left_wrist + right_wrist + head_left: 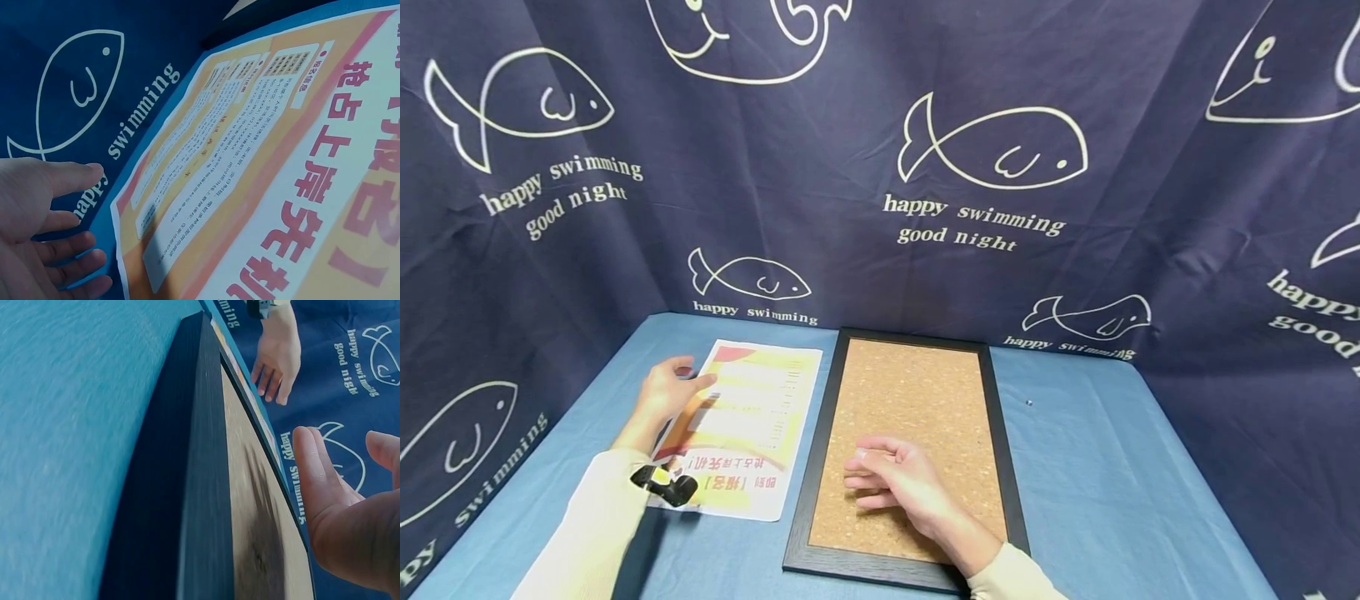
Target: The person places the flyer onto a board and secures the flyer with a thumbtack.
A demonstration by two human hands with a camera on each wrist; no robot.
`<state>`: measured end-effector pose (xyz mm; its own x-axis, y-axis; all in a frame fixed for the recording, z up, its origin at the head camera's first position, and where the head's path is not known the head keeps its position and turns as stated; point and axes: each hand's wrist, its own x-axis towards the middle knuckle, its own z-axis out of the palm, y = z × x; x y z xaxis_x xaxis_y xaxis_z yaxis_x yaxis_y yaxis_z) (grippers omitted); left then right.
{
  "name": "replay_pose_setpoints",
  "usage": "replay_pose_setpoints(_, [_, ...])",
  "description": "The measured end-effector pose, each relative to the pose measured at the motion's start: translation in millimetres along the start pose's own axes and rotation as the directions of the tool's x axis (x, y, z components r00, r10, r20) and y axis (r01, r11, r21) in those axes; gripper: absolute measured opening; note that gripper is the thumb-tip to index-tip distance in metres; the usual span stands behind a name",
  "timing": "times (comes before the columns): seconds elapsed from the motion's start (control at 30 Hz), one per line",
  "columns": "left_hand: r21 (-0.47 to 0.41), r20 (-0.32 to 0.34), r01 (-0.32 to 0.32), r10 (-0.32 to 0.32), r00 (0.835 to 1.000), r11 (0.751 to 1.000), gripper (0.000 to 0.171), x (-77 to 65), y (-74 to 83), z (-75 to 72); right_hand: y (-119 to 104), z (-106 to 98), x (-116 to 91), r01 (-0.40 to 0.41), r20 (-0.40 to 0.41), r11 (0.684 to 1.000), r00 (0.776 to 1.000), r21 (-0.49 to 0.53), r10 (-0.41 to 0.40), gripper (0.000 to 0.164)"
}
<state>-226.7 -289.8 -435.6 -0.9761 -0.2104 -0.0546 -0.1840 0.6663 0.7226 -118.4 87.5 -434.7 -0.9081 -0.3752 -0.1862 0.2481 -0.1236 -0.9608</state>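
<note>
A printed poster in yellow, white and red lies flat on the blue table, its text upside down in the head view. My left hand hovers at the poster's left edge, fingers spread and loosely bent, holding nothing. In the left wrist view the same hand shows beside the poster's corner. To the right lies a cork board in a black frame. Over its lower part is my right hand, fingers relaxed and holding nothing. The right wrist view shows its shadow on the cork.
On the blue tablecloth right of the board lies a tiny shiny piece. A dark blue curtain with white fish and lettering hangs behind and at both sides. A black wrist device sits on my left sleeve.
</note>
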Motion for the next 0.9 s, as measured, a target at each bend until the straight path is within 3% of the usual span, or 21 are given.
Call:
replay_pose_setpoints(0.23, [0.044, 0.007, 0.043, -0.043, 0.999, 0.998, 0.074, 9.4, -0.6, 4.4, 3.4, 12.3, 3.9, -0.004, 0.018, 1.0, 1.0, 0.03, 0.004, 0.049])
replay_pose_setpoints(0.47, [0.011, 0.009, 0.107, -0.107, 0.994, 0.994, 0.073, 13.7, 2.9, 11.7, 5.3, 23.0, 8.2, -0.019, 0.04, 0.999, 0.999, 0.049, 0.017, 0.048])
replay_pose_setpoints(0.73, [0.072, 0.011, 0.09, -0.091, 0.996, 0.993, 0.07, 21.0, 4.3, 16.9, 9.2, 32.6, 12.9, -0.059, 0.041, 0.995, 0.998, 0.079, 0.056, 0.044])
replay_pose_setpoints(0.9, [0.145, -0.035, 0.101, -0.097, 0.995, 0.984, 0.068, 21.8, 4.3, 19.2, 11.8, 38.2, 14.6, -0.074, 0.046, 0.993, 0.996, 0.089, 0.07, 0.043])
